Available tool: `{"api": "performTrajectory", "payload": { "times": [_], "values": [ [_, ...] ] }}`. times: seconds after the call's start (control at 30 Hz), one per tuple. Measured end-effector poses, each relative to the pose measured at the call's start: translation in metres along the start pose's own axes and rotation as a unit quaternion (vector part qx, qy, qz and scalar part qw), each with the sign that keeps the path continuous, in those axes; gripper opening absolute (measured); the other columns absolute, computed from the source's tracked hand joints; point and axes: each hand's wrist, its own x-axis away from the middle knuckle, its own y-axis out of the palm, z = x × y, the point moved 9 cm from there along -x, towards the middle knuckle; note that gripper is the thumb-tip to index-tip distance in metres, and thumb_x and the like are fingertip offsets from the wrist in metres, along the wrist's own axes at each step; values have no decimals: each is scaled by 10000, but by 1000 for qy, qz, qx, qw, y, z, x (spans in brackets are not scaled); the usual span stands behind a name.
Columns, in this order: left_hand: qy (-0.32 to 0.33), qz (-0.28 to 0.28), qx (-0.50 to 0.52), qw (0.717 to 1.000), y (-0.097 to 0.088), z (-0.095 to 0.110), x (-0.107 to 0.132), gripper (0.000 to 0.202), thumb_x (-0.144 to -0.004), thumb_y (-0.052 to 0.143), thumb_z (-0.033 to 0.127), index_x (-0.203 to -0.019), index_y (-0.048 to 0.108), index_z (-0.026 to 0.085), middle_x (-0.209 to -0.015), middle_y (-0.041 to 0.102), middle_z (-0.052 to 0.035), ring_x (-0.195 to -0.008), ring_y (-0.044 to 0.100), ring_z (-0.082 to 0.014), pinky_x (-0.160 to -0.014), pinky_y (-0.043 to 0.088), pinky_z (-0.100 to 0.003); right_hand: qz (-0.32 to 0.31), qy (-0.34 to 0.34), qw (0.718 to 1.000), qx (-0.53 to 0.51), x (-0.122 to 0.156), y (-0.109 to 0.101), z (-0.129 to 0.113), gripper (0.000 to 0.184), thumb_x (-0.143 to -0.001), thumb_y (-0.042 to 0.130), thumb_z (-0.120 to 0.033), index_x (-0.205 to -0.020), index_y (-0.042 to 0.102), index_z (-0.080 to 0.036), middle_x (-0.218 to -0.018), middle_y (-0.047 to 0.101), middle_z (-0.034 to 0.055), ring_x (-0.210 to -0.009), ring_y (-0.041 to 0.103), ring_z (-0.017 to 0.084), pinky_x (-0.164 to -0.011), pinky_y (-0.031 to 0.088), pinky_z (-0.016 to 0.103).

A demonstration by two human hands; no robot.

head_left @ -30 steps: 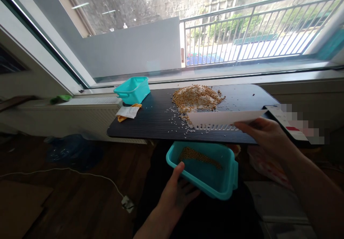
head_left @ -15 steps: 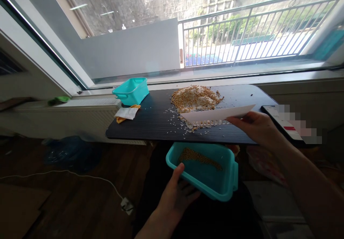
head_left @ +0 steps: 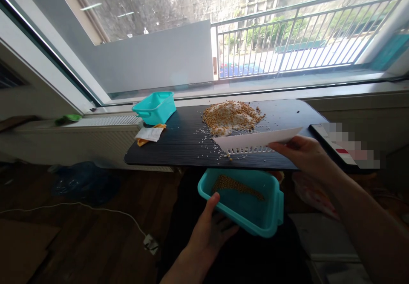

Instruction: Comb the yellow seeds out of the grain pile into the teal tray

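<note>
My left hand [head_left: 212,224] is closed on the near side of a turquoise plastic basin [head_left: 255,228], thumb over the rim and fingers beneath. Round tan beans [head_left: 230,184] lie along the basin's bottom, which sits just below the table edge. Between thumb and fingers, my right hand [head_left: 297,147] pinches a white card [head_left: 255,139] with a row of slots cut along its lower edge. The card is tilted over the tabletop, its slotted edge close to scattered white rice grains [head_left: 206,141]. Behind it rises a mixed heap of beans and rice [head_left: 231,116].
A second turquoise basin [head_left: 156,109] stands at the dark table's [head_left: 179,147] back left, near a white paper packet on yellow cloth [head_left: 150,134]. A phone-like slab [head_left: 334,145] lies at the right edge. Beyond are a radiator [head_left: 96,137] and a window. A cord [head_left: 121,213] crosses the floor.
The white card has tipped slightly so its slots show more, and it sits a little lower. My left hand and the basin have hardly moved.
</note>
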Motion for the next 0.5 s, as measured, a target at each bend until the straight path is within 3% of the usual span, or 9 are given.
{"api": "performTrajectory", "payload": {
  "times": [0.27, 0.5],
  "values": [
    [-6, -7, 4, 1000, 2, -2, 1, 619, -760, 574, 509, -1250, 474, 144, -1207, 582, -164, -1092, 569, -318, -887, 472, -419, -12, 19, 998, -51, 3, 12, 7, 388, -568, 743, -433, -843, 705, -162, -745, 706, 39, -642, 595, 161, -646, 471, 310],
    [-3, 0, -1, 1000, 2, -1, 0, 616, -759, 572, 513, -1249, 474, 153, -1218, 572, -166, -1086, 571, -311, -877, 474, -415, -12, 37, 998, -50, 10, 1, 10, 339, -558, 752, -421, -814, 714, -203, -704, 701, 11, -626, 594, 150, -588, 478, 269]
  ]
}}
